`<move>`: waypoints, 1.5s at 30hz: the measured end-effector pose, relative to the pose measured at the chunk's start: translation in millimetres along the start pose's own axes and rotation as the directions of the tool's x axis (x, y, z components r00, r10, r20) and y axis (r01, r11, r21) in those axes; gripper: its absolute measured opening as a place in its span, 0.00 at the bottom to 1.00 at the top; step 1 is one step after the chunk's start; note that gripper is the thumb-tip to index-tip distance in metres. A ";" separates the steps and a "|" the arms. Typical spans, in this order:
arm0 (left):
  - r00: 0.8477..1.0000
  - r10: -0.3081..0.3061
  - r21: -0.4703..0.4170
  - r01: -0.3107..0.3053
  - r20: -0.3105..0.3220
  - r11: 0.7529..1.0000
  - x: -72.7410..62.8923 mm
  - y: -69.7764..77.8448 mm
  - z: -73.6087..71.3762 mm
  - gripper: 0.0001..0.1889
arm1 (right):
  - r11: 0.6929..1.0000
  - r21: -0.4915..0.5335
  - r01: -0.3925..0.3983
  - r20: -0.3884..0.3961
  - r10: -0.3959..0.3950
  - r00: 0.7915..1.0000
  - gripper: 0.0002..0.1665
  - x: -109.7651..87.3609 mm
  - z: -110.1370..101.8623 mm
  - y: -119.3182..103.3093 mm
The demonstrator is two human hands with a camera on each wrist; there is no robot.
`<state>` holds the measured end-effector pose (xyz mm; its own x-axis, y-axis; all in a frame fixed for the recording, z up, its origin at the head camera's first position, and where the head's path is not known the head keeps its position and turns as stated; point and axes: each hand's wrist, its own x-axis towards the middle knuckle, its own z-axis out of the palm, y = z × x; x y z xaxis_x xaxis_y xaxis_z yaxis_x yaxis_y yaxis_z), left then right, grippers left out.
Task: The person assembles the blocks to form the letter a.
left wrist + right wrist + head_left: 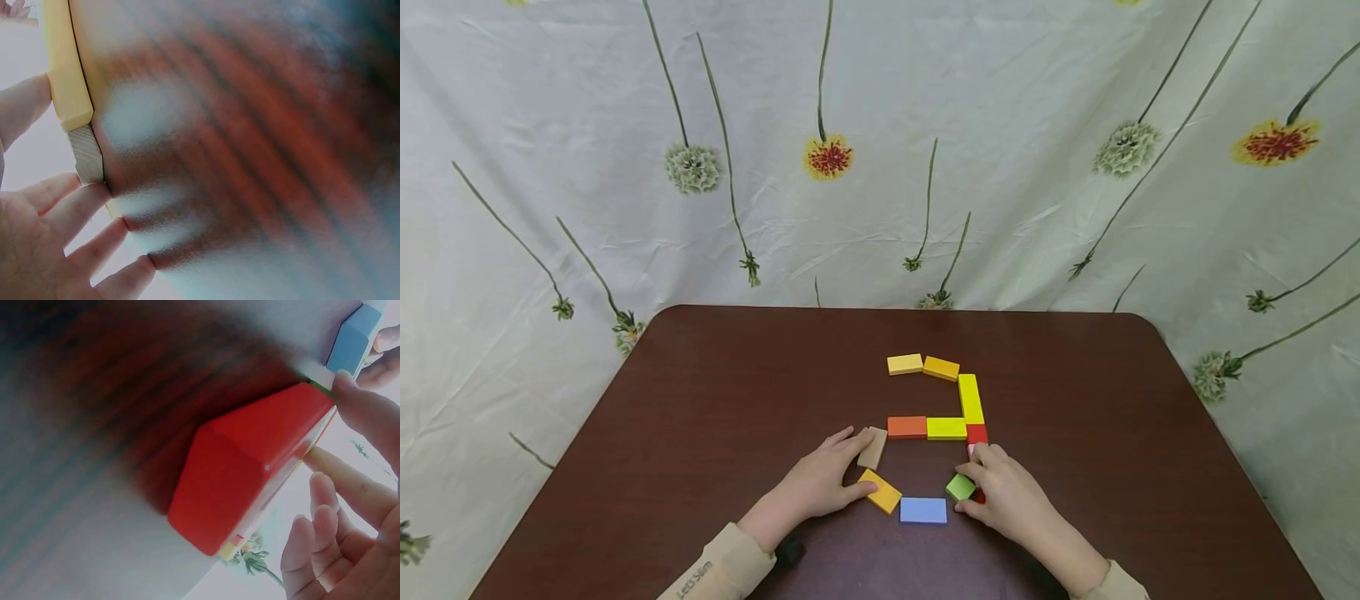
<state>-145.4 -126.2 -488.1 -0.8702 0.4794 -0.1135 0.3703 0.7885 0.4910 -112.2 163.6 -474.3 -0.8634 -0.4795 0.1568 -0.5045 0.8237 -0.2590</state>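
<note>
My left hand (827,475) is spread at the left of a ring of domino-like blocks. Its index finger touches a tan block (873,447), and the thumb rests on an orange-yellow block (882,492), also seen edge-on as a yellow block (65,69) in the left wrist view. On the opposite side, my right hand (1011,492) pinches a green block (960,487) between thumb and index finger. Between the hands at the front lies a blue block (923,511). A red block (231,475) looms large in the right wrist view, partly hidden by the right hand in the head view.
An orange block (907,427) and a lime block (946,429) form a bar behind the hands. Farther back, a long yellow strip (971,398) leads to amber (941,368) and pale yellow (905,364) blocks. Behind the brown table (737,367) hangs a flowered cloth (1015,100).
</note>
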 end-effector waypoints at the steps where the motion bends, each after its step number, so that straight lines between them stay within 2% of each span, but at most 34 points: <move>1: 1.000 -0.003 0.001 0.003 0.000 1.000 0.1 0.2 -0.2 0.41 | 1.000 0.004 0.001 0.006 -0.001 1.000 0.27 0.2 0.0 0.4; 8: 1.000 -0.001 0.019 0.001 -0.003 1.000 1.6 -1.8 0.8 0.41 | 0.999 0.034 0.022 0.057 -0.024 0.998 0.26 -0.6 -1.9 3.6; 16: 1.000 0.003 0.018 -0.003 -0.001 1.000 1.7 -2.4 0.9 0.41 | 0.996 0.035 0.084 0.050 -0.085 0.995 0.26 -2.4 -0.6 7.5; 26: 1.000 -0.002 0.017 0.002 -0.002 1.000 1.1 -2.3 1.4 0.41 | 0.996 0.045 0.074 0.061 -0.077 0.995 0.27 -4.4 -1.9 7.9; 30: 1.000 -0.001 0.017 0.001 -0.003 1.000 1.7 -3.0 1.6 0.41 | 0.995 0.059 0.077 0.034 -0.079 0.996 0.27 -4.6 -1.5 3.4; 36: 1.000 -0.005 0.016 0.005 0.001 1.000 1.5 -1.8 0.6 0.41 | 0.981 0.084 0.176 -0.031 -0.174 0.984 0.24 -0.7 4.4 -8.3; 45: 1.000 -0.015 0.023 0.015 0.000 1.000 1.5 0.8 0.2 0.41 | 0.978 0.053 0.203 -0.016 -0.202 0.979 0.19 3.9 12.4 -16.5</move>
<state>-146.4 -124.8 -488.1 -0.8757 0.4675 -0.1205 0.3647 0.8042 0.4694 -107.2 144.3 -481.3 -0.7434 -0.6312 0.2212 -0.6686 0.6919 -0.2724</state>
